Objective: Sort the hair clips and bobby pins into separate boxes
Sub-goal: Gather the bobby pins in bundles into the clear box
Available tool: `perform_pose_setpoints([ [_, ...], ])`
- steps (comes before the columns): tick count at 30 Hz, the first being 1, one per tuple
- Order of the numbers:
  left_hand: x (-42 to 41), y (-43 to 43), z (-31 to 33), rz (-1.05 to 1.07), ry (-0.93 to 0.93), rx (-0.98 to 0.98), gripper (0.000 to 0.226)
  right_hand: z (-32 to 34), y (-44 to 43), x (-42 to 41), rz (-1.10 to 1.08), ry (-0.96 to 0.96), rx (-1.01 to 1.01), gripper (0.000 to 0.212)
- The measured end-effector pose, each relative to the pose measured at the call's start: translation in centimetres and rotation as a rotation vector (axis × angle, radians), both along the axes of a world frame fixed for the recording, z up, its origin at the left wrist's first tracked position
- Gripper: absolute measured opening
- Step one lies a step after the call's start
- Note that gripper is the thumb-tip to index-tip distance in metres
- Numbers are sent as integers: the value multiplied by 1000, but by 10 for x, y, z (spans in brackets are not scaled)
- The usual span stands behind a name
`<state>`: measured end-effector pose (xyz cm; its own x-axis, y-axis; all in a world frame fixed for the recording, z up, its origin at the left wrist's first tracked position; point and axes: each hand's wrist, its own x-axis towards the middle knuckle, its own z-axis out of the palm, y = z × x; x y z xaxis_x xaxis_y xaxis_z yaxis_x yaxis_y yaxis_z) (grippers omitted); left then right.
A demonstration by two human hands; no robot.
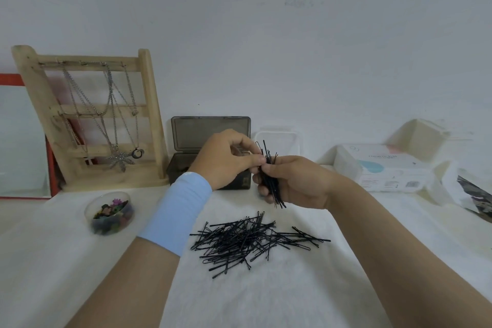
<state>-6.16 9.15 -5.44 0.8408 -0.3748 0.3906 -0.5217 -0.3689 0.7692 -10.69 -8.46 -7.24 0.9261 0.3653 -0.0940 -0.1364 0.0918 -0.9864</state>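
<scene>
Above the white cloth-covered counter (pixel 266 301), the right hand (pixel 298 184) is gripping an upright bundle of black metal bobby pins (pixel 270 176), while the left hand (pixel 226 160) is pinching its top. Below them, a loose pile of black bobby pins (pixel 247 242) is lying on the counter; colourful hair clips (pixel 111 214) are sitting in a round clear tub (pixel 89 214) at left, and an open dark smoky plastic box (pixel 210 133) is standing behind the hands.

Dark box (pixel 239 184) base largely behind left hand (pixel 226 158); package print (pixel 383 156) too blurred to read.

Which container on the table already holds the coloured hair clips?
The round clear tub at front left; the dark hinged box and the clear box stand farther back.
</scene>
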Motion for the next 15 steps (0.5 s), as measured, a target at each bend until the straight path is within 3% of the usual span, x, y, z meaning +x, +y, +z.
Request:
perform_pose_setpoints([
  [4, 3, 0, -2, -81, 127, -88, 34, -1, 1, -3, 74, -17, -17, 20],
  [7, 3, -1, 0, -125, 150, -116, 29, 1, 1, -2, 93, 6, -23, 20],
  [10, -3, -3, 4, -218, 148, -23, 25, 2, -1, -1, 99, 11, -9, 21],
  [13, -10, -6, 9, -282, 208, 70, 29, -1, -1, -2, 107, -4, -39, 38],
  [15, -11, -2, 14, -272, 220, 119, 25, -2, -2, -2, 110, -12, -63, 34],
])
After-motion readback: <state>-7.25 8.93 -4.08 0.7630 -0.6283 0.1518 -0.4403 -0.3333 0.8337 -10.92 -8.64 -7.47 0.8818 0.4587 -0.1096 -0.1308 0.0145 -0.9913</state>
